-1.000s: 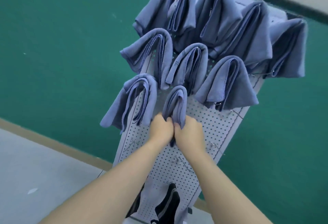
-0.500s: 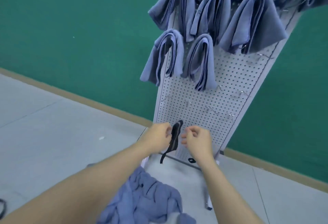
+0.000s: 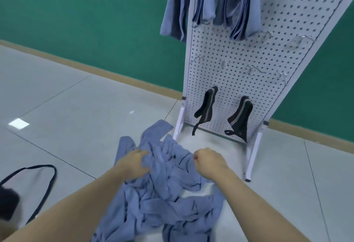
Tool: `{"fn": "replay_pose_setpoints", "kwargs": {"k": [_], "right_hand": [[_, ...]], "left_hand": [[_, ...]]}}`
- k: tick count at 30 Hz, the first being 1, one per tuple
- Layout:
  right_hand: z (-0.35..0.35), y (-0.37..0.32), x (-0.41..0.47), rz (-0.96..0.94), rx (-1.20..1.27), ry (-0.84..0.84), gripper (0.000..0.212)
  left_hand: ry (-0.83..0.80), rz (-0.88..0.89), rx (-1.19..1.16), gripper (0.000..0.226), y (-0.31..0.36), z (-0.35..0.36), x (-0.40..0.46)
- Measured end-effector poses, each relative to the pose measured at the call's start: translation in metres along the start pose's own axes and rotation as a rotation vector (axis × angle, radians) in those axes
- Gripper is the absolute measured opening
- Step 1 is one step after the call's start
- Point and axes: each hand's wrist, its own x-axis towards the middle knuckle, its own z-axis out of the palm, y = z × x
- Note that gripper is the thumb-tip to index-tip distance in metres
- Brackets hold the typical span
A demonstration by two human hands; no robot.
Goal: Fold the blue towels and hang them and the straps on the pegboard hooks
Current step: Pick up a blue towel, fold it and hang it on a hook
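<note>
Head view: my left hand (image 3: 134,162) lies on the towel pile (image 3: 159,188) on the floor, fingers pressed into the top folds; whether it grips cloth yet I cannot tell. My right hand (image 3: 207,162) hangs clenched just over the pile's right side, nothing in it that I can see. Step in hand, I judge: pull out the next towel. To do it well, pinch one corner only, lift clear so the tangle drops off, then find the second corner before folding. Counts: one pile, number of towels inside not countable; two hung towels (image 3: 210,2) visible at the top edge of the pegboard (image 3: 239,54), cropped; two straps (image 3: 206,105) on the lowest hooks; one more strap (image 3: 41,188) on the floor at left; about six bare hooks (image 3: 254,69), blurred.
</note>
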Motion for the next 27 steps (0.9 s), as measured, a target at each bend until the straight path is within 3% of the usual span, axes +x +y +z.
{"fn": "replay_pose_setpoints", "kwargs": {"k": [3, 6, 9, 11, 15, 20, 24, 27], "right_hand": [[0.036, 0.001, 0.006, 0.019, 0.027, -0.112, 0.020], [0.068, -0.003, 0.014, 0.014, 0.109, -0.224, 0.035], [0.090, -0.007, 0.018, -0.023, 0.153, -0.326, 0.022], [0.105, -0.008, 0.020, -0.028, 0.156, -0.380, 0.024], [0.119, -0.008, 0.029, -0.014, 0.152, -0.501, 0.027], [0.105, 0.001, 0.045, 0.011, 0.185, -0.539, 0.035], [0.071, -0.011, 0.054, 0.008, 0.488, -0.408, 0.062], [0.038, -0.027, 0.059, -0.026, 0.642, -0.186, 0.030]], "left_hand": [[-0.028, 0.064, 0.043, 0.070, 0.010, 0.017, 0.013], [-0.063, 0.172, 0.121, 0.075, 0.020, 0.039, 0.027], [-0.208, 0.277, 0.394, 0.073, 0.030, 0.060, 0.036], [-0.264, 0.301, 0.543, 0.059, 0.034, 0.070, 0.040], [-0.230, 0.261, 0.553, 0.011, 0.019, 0.075, 0.046], [-0.007, 0.255, 0.287, 0.021, 0.012, 0.071, 0.052], [0.265, 0.323, -0.148, 0.029, 0.078, 0.036, 0.060], [0.405, 0.463, -0.275, 0.042, 0.135, -0.011, 0.045]]}}
